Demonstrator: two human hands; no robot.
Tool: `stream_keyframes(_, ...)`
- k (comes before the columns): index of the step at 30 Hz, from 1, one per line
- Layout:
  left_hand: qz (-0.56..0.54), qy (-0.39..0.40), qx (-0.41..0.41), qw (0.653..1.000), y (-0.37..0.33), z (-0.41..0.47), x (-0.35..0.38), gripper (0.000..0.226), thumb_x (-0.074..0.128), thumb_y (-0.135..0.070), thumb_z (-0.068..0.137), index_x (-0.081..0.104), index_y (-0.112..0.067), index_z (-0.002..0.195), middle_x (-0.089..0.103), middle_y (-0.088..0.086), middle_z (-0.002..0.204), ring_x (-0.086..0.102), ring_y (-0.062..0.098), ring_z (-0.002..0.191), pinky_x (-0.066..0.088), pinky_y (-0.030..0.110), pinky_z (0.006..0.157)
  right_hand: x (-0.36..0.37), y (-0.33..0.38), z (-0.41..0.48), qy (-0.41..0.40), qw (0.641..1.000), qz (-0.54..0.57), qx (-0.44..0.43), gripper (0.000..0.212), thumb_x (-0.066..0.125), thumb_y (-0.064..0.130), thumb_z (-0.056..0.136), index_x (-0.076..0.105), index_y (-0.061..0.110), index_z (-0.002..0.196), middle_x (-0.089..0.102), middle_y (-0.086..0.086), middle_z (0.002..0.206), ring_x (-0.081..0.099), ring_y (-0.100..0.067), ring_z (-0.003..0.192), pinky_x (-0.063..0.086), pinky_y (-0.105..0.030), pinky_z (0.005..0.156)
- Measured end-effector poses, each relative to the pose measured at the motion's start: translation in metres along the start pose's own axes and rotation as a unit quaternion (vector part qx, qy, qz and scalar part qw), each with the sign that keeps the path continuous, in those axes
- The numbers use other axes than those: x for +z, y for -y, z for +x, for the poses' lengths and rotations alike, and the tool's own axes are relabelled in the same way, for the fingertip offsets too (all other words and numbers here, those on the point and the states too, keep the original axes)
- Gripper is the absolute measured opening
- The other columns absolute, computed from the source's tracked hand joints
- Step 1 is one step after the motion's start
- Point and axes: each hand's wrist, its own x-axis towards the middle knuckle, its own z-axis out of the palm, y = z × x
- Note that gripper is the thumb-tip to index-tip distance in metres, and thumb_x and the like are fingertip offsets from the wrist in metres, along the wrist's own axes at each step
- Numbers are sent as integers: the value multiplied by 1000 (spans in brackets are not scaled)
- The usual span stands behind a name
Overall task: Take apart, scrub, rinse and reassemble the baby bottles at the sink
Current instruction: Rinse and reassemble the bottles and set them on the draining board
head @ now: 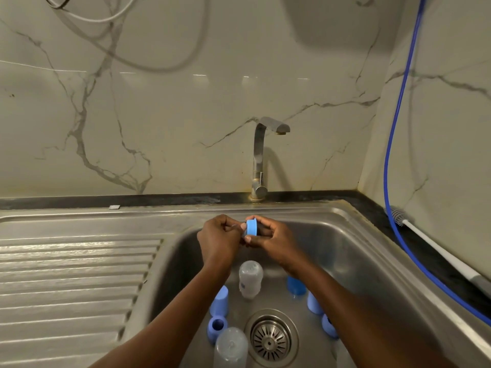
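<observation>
Left hand [220,239] and right hand [277,241] pinched a blue ring [252,228] with curled fingers [261,221], 12 o'clock of the drain [271,341]; likely light, stiff, slippery, best gripped by its rim.

Both hands are holding a blue collar ring [252,228] above the sink basin [345,251]: the left hand [219,239] and right hand [276,239] are pinching it. Clear bottles [250,279] and blue caps [219,301] are lying in the basin near the drain [271,338].

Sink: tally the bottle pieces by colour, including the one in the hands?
Held blue part: 1
Loose blue parts: 5
Clear bottles: 2
Total: 8
</observation>
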Motion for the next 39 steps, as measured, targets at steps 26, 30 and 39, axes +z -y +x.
stream_keyframes(26, -89, 41, -27, 995, 33, 22, -16, 18, 59, -26, 97, 58, -14, 109, 67, 10, 100, 68, 26, 90, 58, 39, 82, -30, 2, -2, -204, 967, -119, -100, 39, 76, 26, 81, 53, 23, 112, 62, 6, 102, 63, -10, 91, 55, -20, 73)
stream_keyframes(30, 35, 43, 49, 997, 41, 23, -19, 34, 65, -22, 93, 53, -17, 125, 61, 3, 111, 63, 21, 104, 55, 35, 86, -43, -19, -6, -247, 939, -209, -116, 28, 69, 32, 87, 54, 24, 109, 60, 9, 94, 62, -7, 84, 54, -21, 72)
stream_keyframes(39, 352, 328, 111, 870, 58, 0, 4, 90, 76, -31, 83, 21, -30, 155, 29, 5, 153, 39, 24, 137, 36, 33, 110, -46, -48, -6, -207, 957, -195, 61, 47, 79, 19, 78, 43, 21, 108, 54, 0, 102, 60, -18, 92, 46, -20, 67)
